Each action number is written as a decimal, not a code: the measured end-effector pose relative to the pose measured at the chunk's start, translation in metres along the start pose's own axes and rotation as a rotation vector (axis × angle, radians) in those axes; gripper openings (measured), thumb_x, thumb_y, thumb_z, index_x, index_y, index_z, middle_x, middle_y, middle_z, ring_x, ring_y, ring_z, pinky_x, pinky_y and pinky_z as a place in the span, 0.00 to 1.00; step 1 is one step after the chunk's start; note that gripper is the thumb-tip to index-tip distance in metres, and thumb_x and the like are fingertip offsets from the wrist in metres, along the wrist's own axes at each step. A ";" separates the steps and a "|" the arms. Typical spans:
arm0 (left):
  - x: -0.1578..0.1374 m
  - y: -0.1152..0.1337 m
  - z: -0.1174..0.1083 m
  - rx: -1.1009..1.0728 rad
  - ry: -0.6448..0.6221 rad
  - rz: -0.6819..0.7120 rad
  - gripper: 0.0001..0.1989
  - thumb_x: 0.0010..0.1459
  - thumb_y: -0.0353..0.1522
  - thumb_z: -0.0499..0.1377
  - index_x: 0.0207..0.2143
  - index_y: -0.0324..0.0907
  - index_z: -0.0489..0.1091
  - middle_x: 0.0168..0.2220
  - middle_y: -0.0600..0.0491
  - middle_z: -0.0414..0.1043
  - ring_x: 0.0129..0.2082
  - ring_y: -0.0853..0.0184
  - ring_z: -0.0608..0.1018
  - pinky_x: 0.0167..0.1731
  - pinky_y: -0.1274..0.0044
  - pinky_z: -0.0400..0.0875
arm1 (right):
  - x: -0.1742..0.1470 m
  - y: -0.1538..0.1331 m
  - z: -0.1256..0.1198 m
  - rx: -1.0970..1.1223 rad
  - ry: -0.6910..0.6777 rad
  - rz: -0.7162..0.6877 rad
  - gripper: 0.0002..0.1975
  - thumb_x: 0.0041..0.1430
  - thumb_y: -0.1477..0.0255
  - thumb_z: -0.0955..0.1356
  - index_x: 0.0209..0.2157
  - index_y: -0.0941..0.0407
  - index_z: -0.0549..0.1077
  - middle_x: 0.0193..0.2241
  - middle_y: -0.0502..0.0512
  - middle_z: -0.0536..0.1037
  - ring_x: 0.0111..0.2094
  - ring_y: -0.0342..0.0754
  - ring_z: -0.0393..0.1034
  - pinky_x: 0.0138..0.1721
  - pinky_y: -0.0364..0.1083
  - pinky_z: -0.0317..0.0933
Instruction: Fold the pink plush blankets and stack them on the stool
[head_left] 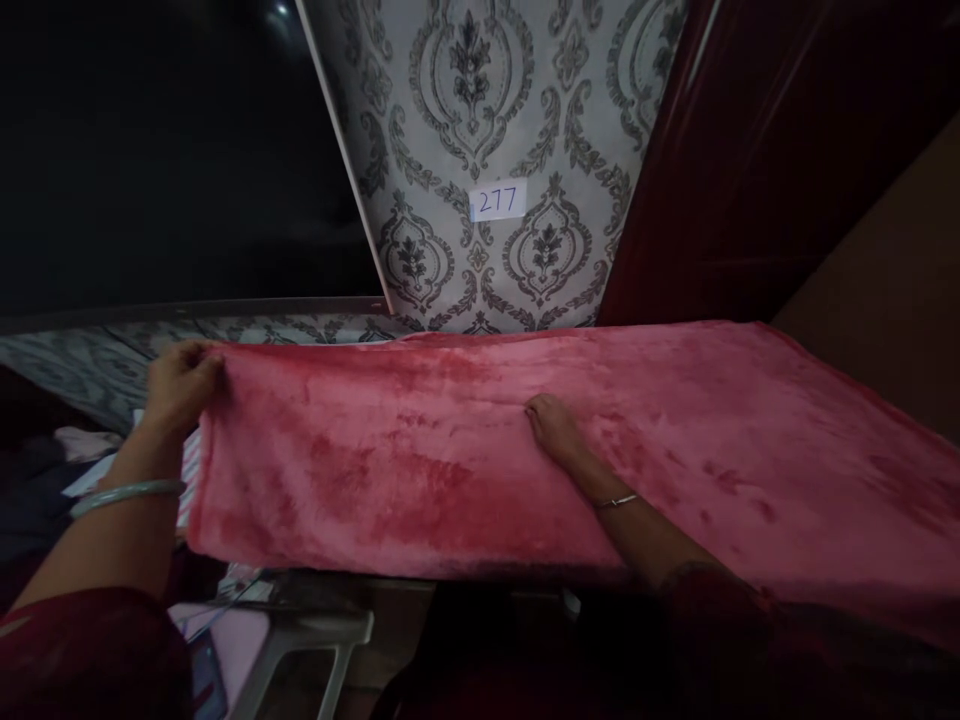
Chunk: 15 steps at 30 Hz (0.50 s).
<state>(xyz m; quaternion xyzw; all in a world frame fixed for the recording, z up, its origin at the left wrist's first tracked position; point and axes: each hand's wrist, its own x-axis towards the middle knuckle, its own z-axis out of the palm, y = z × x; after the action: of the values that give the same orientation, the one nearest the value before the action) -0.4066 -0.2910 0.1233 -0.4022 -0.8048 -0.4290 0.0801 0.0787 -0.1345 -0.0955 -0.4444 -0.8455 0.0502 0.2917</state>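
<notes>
A long pink plush blanket (420,470) with darker red brushed patches lies spread across the surface before me. My left hand (184,380) is closed on the blanket's far left corner and holds that end up. Around the left wrist is a pale green bangle (127,495). Near the middle of the blanket, my right hand (553,425) has its fingers curled together against the fabric, where a thin crease runs leftward from the fingertips. The right wrist wears a thin silver bracelet (616,501).
A dark television screen (172,160) stands at the back left. Behind the blanket is patterned wallpaper (480,270) with a paper label (498,200) reading 277. A dark red glossy panel (720,150) rises at right. A phone (208,672) and a grey frame (300,635) lie below left.
</notes>
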 end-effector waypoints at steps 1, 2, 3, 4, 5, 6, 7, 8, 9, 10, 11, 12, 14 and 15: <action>0.000 0.000 0.000 0.015 -0.013 -0.002 0.09 0.50 0.29 0.55 0.34 0.38 0.72 0.25 0.58 0.64 0.26 0.70 0.66 0.31 0.78 0.63 | 0.000 0.001 -0.002 0.014 0.023 0.034 0.14 0.68 0.76 0.58 0.37 0.56 0.75 0.37 0.62 0.77 0.40 0.56 0.68 0.44 0.51 0.60; 0.000 0.000 0.000 0.036 -0.028 0.002 0.09 0.50 0.29 0.55 0.33 0.38 0.72 0.24 0.58 0.64 0.26 0.70 0.66 0.31 0.78 0.63 | 0.001 0.002 -0.005 0.027 0.052 0.063 0.15 0.69 0.76 0.57 0.37 0.55 0.73 0.36 0.62 0.77 0.40 0.55 0.68 0.43 0.50 0.60; 0.000 0.000 0.000 0.060 -0.037 0.015 0.08 0.51 0.29 0.55 0.33 0.39 0.72 0.24 0.58 0.63 0.26 0.69 0.66 0.31 0.78 0.63 | 0.002 0.004 -0.009 0.038 0.085 0.081 0.15 0.69 0.76 0.56 0.37 0.55 0.73 0.36 0.62 0.77 0.39 0.55 0.68 0.42 0.50 0.60; 0.000 0.000 0.000 0.091 -0.042 0.034 0.07 0.51 0.30 0.55 0.32 0.39 0.71 0.24 0.58 0.63 0.26 0.69 0.66 0.32 0.78 0.63 | 0.003 0.005 -0.014 0.046 0.126 0.091 0.15 0.70 0.75 0.55 0.37 0.54 0.72 0.36 0.62 0.77 0.39 0.55 0.69 0.42 0.49 0.60; 0.001 0.001 0.000 0.127 -0.040 0.053 0.06 0.51 0.30 0.55 0.32 0.40 0.71 0.24 0.58 0.62 0.26 0.68 0.66 0.33 0.78 0.64 | 0.004 0.006 -0.019 0.054 0.173 0.096 0.15 0.70 0.74 0.55 0.37 0.53 0.71 0.37 0.61 0.77 0.40 0.55 0.69 0.43 0.49 0.61; 0.001 0.001 0.000 0.160 -0.031 0.070 0.06 0.51 0.30 0.55 0.32 0.40 0.71 0.24 0.58 0.62 0.27 0.68 0.66 0.33 0.77 0.64 | 0.005 0.007 -0.026 0.059 0.216 0.095 0.15 0.70 0.73 0.55 0.37 0.53 0.71 0.37 0.61 0.77 0.41 0.55 0.69 0.44 0.49 0.61; 0.001 0.002 0.001 0.188 -0.028 0.084 0.06 0.51 0.29 0.55 0.32 0.40 0.71 0.24 0.58 0.62 0.27 0.67 0.66 0.34 0.77 0.64 | 0.007 0.007 -0.033 0.059 0.251 0.090 0.14 0.70 0.73 0.55 0.37 0.53 0.71 0.38 0.61 0.77 0.41 0.56 0.69 0.45 0.49 0.61; 0.001 0.004 0.001 0.214 -0.031 0.098 0.07 0.52 0.29 0.54 0.33 0.40 0.71 0.24 0.57 0.62 0.27 0.67 0.66 0.34 0.77 0.64 | 0.010 0.007 -0.041 0.056 0.277 0.089 0.14 0.70 0.72 0.56 0.37 0.53 0.71 0.38 0.61 0.78 0.42 0.56 0.70 0.45 0.50 0.62; 0.002 0.006 0.001 0.245 -0.043 0.107 0.08 0.53 0.29 0.54 0.34 0.39 0.72 0.25 0.56 0.63 0.28 0.66 0.67 0.35 0.76 0.65 | 0.012 0.006 -0.049 0.051 0.292 0.093 0.14 0.70 0.71 0.56 0.38 0.53 0.71 0.38 0.62 0.78 0.42 0.56 0.70 0.45 0.50 0.62; 0.002 0.008 0.001 0.279 -0.056 0.111 0.10 0.54 0.29 0.54 0.35 0.38 0.73 0.26 0.55 0.63 0.29 0.65 0.68 0.36 0.76 0.65 | 0.015 0.006 -0.057 0.043 0.296 0.099 0.14 0.69 0.71 0.56 0.38 0.53 0.72 0.38 0.62 0.78 0.42 0.57 0.71 0.45 0.50 0.62; 0.001 0.011 0.000 0.311 -0.064 0.112 0.11 0.55 0.29 0.53 0.37 0.37 0.74 0.27 0.54 0.64 0.30 0.64 0.69 0.37 0.75 0.66 | 0.017 0.006 -0.065 0.031 0.292 0.104 0.14 0.69 0.71 0.57 0.38 0.54 0.72 0.38 0.62 0.79 0.42 0.57 0.71 0.45 0.50 0.62; 0.001 0.013 -0.001 0.340 -0.070 0.117 0.12 0.56 0.29 0.53 0.39 0.36 0.74 0.29 0.53 0.66 0.32 0.63 0.70 0.39 0.74 0.67 | 0.020 0.005 -0.073 0.016 0.283 0.104 0.14 0.69 0.71 0.57 0.39 0.54 0.73 0.38 0.62 0.79 0.42 0.57 0.72 0.44 0.50 0.62; 0.002 0.018 -0.004 0.386 -0.063 0.146 0.15 0.57 0.29 0.53 0.44 0.33 0.75 0.34 0.48 0.69 0.38 0.60 0.71 0.44 0.72 0.67 | 0.024 0.006 -0.090 -0.021 0.258 0.088 0.15 0.69 0.69 0.58 0.40 0.55 0.74 0.38 0.62 0.80 0.41 0.56 0.73 0.42 0.49 0.62; 0.002 0.021 -0.007 0.399 -0.053 0.168 0.17 0.58 0.29 0.53 0.46 0.32 0.75 0.37 0.46 0.70 0.41 0.58 0.72 0.46 0.71 0.67 | 0.026 0.007 -0.099 -0.041 0.246 0.071 0.14 0.69 0.67 0.58 0.40 0.55 0.74 0.37 0.61 0.80 0.40 0.56 0.73 0.40 0.49 0.62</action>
<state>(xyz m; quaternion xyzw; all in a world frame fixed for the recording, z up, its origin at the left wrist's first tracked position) -0.3948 -0.2885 0.1419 -0.4551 -0.8394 -0.2422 0.1722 0.1253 -0.1278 -0.0049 -0.4825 -0.7880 -0.0116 0.3823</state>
